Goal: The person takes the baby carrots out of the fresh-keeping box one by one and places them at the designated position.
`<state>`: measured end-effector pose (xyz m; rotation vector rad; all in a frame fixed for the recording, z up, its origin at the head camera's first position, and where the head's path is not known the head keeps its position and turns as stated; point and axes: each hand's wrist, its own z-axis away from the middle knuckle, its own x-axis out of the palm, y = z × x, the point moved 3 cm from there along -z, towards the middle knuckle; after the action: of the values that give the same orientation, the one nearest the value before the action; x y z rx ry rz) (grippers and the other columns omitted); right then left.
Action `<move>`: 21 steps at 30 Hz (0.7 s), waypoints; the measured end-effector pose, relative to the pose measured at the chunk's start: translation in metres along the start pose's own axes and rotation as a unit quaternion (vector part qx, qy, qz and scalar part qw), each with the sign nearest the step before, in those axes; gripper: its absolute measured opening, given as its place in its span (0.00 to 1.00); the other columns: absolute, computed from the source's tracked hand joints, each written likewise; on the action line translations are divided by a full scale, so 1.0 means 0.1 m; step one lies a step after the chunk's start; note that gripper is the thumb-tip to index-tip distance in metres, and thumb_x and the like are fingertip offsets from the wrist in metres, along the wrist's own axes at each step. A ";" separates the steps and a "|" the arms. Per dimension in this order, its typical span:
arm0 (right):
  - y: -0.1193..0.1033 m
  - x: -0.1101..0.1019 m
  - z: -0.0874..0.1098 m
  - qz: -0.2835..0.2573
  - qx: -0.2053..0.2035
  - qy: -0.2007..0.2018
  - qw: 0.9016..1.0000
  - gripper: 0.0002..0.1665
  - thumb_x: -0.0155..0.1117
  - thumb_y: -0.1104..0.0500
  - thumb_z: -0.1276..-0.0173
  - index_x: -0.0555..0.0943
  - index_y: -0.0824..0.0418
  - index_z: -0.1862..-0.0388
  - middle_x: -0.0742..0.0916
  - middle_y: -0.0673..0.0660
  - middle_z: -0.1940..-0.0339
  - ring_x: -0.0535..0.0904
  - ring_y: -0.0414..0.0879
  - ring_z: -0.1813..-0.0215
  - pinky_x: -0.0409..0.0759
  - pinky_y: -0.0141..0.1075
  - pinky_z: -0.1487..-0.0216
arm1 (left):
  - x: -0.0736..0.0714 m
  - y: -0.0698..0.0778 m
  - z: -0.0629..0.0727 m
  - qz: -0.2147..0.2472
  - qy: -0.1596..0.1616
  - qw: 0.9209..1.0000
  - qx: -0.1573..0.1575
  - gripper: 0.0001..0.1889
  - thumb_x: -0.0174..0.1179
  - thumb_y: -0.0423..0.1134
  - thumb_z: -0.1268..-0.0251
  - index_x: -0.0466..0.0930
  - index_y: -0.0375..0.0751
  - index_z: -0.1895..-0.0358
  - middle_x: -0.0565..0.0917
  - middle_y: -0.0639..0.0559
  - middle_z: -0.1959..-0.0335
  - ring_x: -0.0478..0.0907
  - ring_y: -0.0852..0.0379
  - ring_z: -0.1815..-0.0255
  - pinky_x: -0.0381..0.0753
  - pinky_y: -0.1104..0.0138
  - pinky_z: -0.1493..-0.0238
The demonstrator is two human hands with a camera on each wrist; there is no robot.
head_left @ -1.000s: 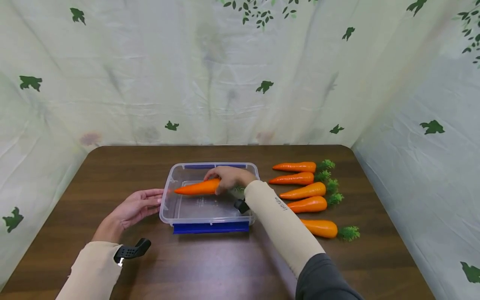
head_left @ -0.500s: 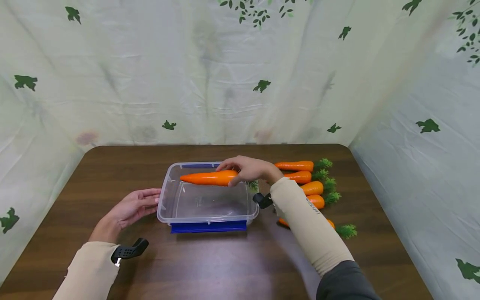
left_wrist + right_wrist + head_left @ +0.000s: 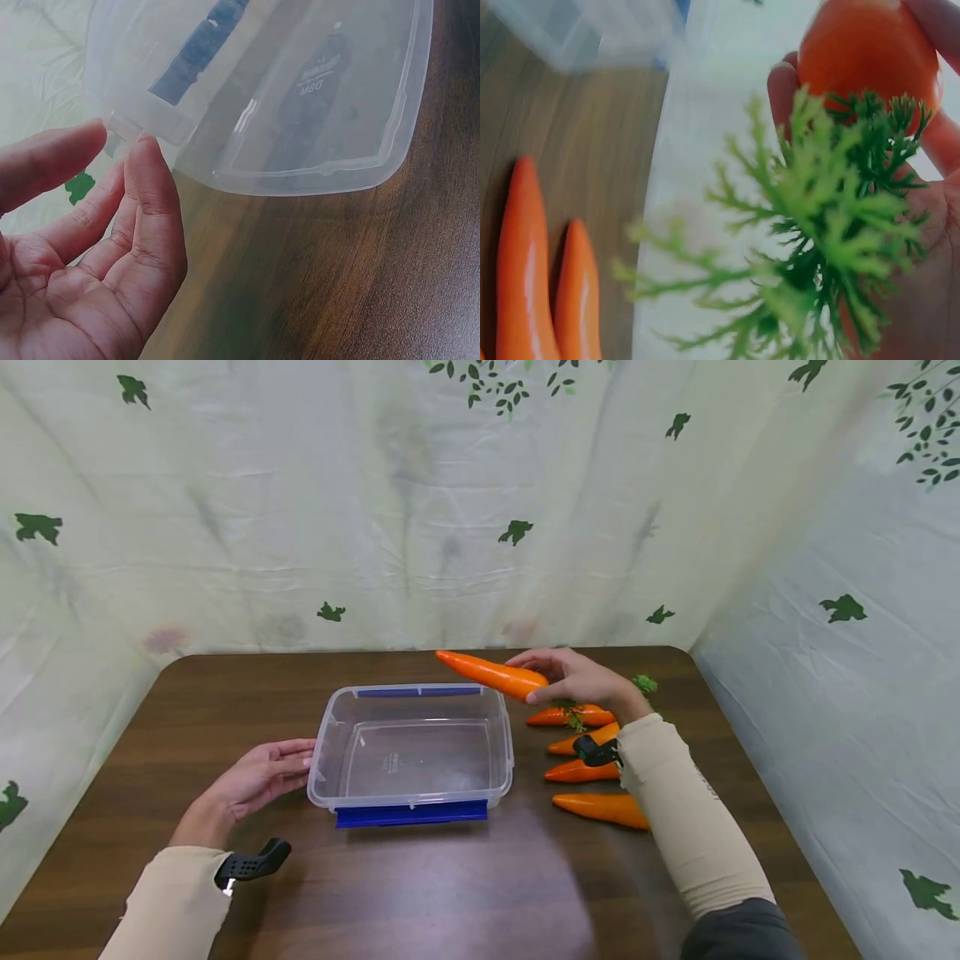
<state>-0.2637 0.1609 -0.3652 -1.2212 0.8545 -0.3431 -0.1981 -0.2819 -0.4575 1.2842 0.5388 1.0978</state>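
My right hand (image 3: 577,681) grips an orange carrot (image 3: 491,675) by its thick end, raised over the back of the table just right of the box. Its tip points left, and green leafy tops (image 3: 802,240) hang below the palm in the right wrist view. A clear plastic box (image 3: 411,777) with blue side clips stands lidless, and no carrot lies inside. My left hand (image 3: 258,785) is at the box's left wall, fingers fairly straight. In the left wrist view its fingertips (image 3: 146,154) are right at the rim's small tab, the thumb slightly apart.
Several more carrots lie in a column right of the box, tips to the left, the nearest carrot (image 3: 603,808) partly under my right sleeve (image 3: 690,818). The brown wooden table (image 3: 420,893) ends at a pale leaf-patterned curtain (image 3: 390,527).
My right hand has lifted the carrot out from over the box and carried it right and back, its tip now angled up. The left hand stays at the box.
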 end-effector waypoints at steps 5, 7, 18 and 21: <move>0.17 -0.24 0.27 -0.014 0.043 0.079 0.996 0.33 0.67 0.63 0.36 0.69 0.60 0.32 0.78 0.60 0.40 0.76 0.52 0.48 0.77 0.41 0.47 | -0.01 0.00 0.00 0.000 -0.003 1.000 0.002 0.13 0.50 0.27 0.29 0.79 0.44 0.49 0.84 0.54 0.53 0.82 0.58 0.52 0.81 0.67 0.50; 0.26 -0.33 0.38 -0.021 0.054 0.104 0.993 0.34 0.67 0.63 0.36 0.69 0.60 0.32 0.77 0.61 0.39 0.75 0.51 0.47 0.78 0.39 0.48 | -0.01 0.00 0.01 0.001 -0.002 1.000 0.001 0.13 0.50 0.27 0.29 0.79 0.44 0.49 0.84 0.54 0.52 0.82 0.58 0.52 0.80 0.67 0.49; 0.70 -0.64 0.98 0.003 0.099 0.192 0.976 0.35 0.66 0.59 0.34 0.66 0.64 0.31 0.76 0.67 0.40 0.79 0.44 0.52 0.80 0.39 0.50 | -0.02 -0.02 0.01 0.001 0.011 1.000 -0.009 0.13 0.50 0.27 0.29 0.77 0.40 0.46 0.84 0.54 0.52 0.81 0.57 0.51 0.80 0.66 0.49; 0.80 -0.65 1.14 0.010 0.110 0.202 0.973 0.35 0.65 0.59 0.33 0.65 0.66 0.31 0.75 0.69 0.39 0.80 0.40 0.53 0.80 0.40 0.50 | -0.03 -0.02 0.00 0.009 0.011 1.000 -0.009 0.13 0.50 0.27 0.29 0.79 0.43 0.47 0.84 0.53 0.52 0.82 0.56 0.51 0.80 0.66 0.49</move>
<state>-0.2388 0.3075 -0.4033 -0.9484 1.1430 -0.6671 -0.1981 -0.2842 -0.4602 1.2642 0.5333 1.1302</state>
